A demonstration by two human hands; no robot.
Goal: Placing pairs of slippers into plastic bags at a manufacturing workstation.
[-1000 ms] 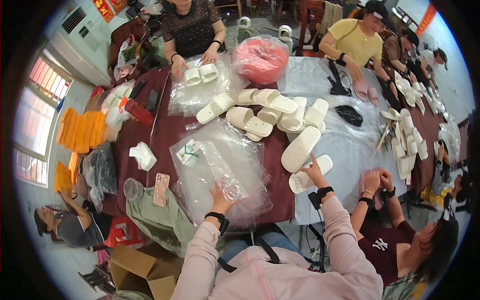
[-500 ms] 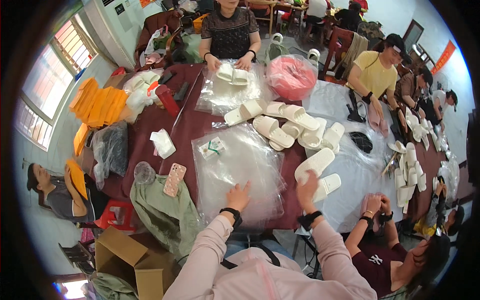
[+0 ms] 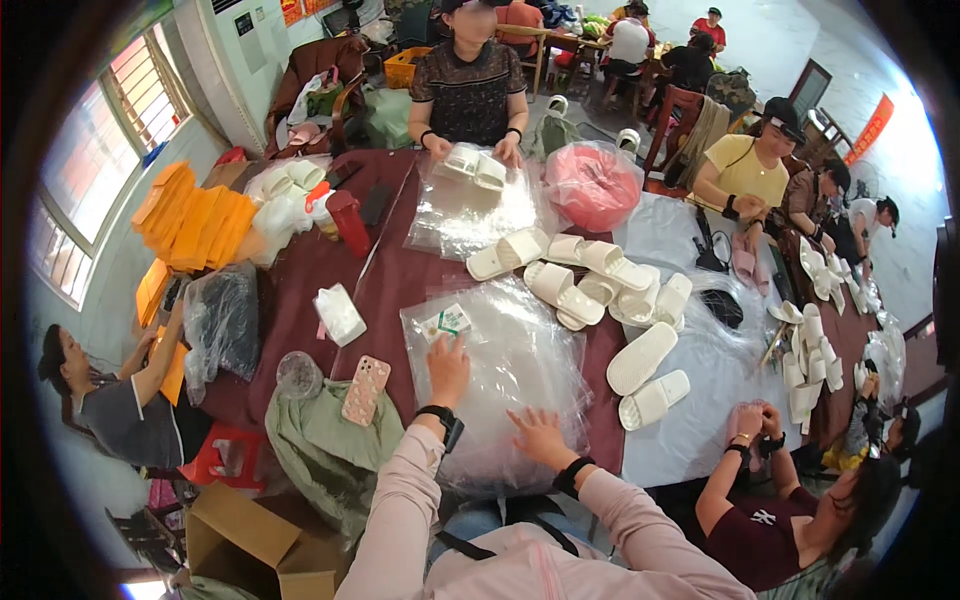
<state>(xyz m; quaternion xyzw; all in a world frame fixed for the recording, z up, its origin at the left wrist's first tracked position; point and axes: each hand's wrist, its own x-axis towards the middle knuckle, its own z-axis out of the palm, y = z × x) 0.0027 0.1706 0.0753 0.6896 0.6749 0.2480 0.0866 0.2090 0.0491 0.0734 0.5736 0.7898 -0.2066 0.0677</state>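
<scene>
A stack of clear plastic bags [image 3: 510, 350] lies on the table in front of me. My left hand [image 3: 447, 372] reaches over the stack's left part, fingers stretched toward a small white and green packet [image 3: 447, 321] on top; whether they touch it I cannot tell. Spread over the stack's near right part is my right hand [image 3: 541, 438], open and holding nothing. Just right of the bags lie two white slippers, one sole up [image 3: 643, 358] and one upright [image 3: 655, 399]. Beyond them is a pile of white slippers [image 3: 600, 277].
A pink phone [image 3: 367, 389] rests on green cloth [image 3: 318, 430] at left, near a white tissue pack [image 3: 341, 315]. Across the table a person handles slippers [image 3: 474, 167] on bags, beside a pink bundle [image 3: 592, 187]. Others work at right. An open carton [image 3: 240, 525] stands lower left.
My right hand has let go of the sole-up slipper and moved left onto the bags. My left hand has moved forward and left, toward the packet.
</scene>
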